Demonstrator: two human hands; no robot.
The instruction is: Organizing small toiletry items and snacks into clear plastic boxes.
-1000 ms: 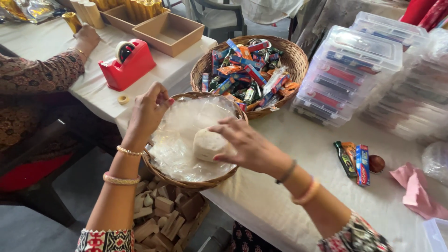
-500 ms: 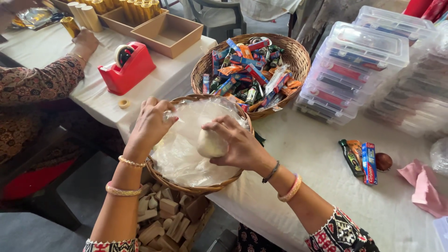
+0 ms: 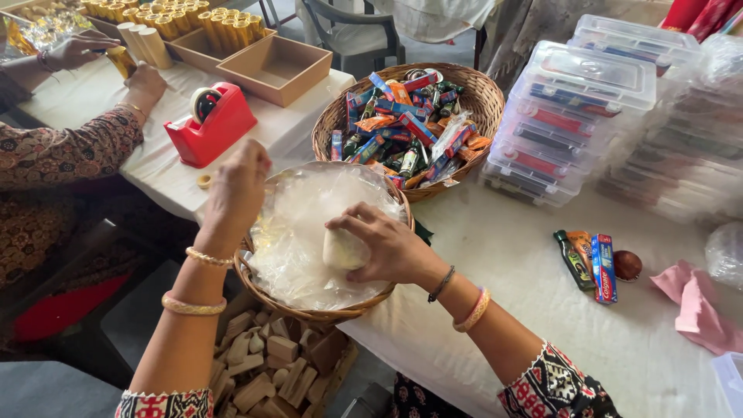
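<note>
My right hand (image 3: 387,246) is cupped over a small pale rounded lump (image 3: 343,249), gripping it inside the round wicker basket lined with clear plastic (image 3: 303,310). My left hand (image 3: 236,190) is clenched on the basket's far rim, perhaps pinching the plastic. I judge this the pick-up step; lifting cleanly comes next.

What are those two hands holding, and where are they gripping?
The right hand grips a pale rounded lump from above, fingers over its top. The left hand holds the wicker basket by its rim.
</note>
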